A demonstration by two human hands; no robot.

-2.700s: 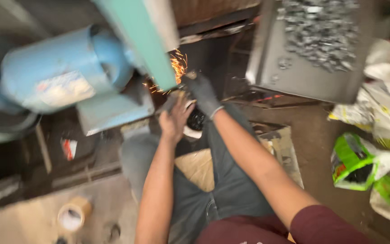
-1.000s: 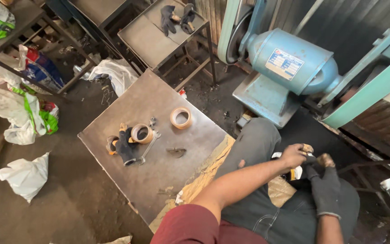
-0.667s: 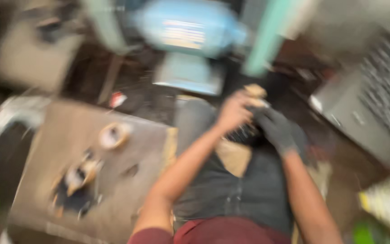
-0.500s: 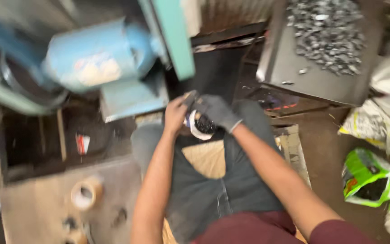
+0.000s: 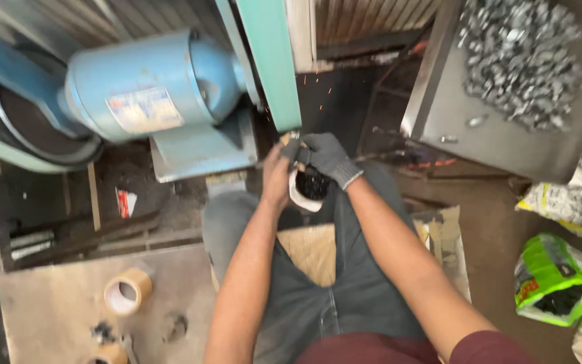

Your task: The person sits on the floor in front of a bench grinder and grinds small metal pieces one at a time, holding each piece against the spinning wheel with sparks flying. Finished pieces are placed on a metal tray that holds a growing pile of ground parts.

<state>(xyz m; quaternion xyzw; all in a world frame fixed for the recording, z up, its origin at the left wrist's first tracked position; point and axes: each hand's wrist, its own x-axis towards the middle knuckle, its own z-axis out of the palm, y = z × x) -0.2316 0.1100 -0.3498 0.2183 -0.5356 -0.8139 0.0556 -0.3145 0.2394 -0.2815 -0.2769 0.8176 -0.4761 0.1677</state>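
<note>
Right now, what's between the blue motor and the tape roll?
Head view: between the blue motor and the tape roll lie dark floor, a small red-white packet and long dark bars.

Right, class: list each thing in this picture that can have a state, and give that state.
Left hand: bare, pressing a small part to the belt.
Right hand: gloved, gripping the same part.
Green sanding belt: throwing sparks.
Tape roll: lying flat.
Green bag: open.

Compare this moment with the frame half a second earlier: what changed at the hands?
Both hands rose from the lap to the green belt arm; sparks now fly. The gloved right hand and bare left hand still pinch a small piece together. The white cup stays on the lap.
</note>
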